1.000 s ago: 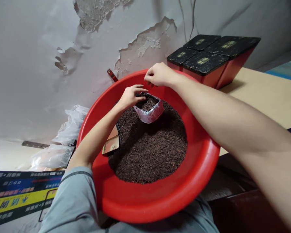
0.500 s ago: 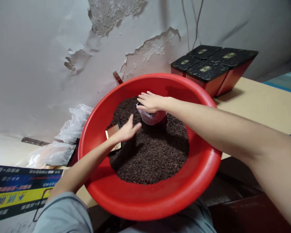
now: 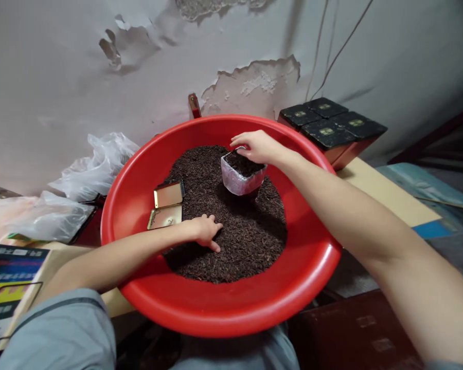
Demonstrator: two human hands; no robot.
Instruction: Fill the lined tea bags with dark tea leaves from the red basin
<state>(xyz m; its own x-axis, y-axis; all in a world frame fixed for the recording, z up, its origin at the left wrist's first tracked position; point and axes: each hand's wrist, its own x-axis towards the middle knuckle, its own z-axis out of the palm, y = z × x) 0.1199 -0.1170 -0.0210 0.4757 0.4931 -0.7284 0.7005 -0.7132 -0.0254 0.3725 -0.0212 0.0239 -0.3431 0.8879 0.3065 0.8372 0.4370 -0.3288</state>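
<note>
Lined box (image 3: 242,182): in far part of basin (image 3: 231,325), right of centre. At left, noted two lids (image 3: 166,217), off. With left hand (image 3: 205,232), fingers spread, touching plentiful loose dark bits (image 3: 231,262). Judged nearly filled, uncovered; shadowed at base. With right hand (image 3: 259,147), bent at far rim; cannot tell whether pinching.
</note>
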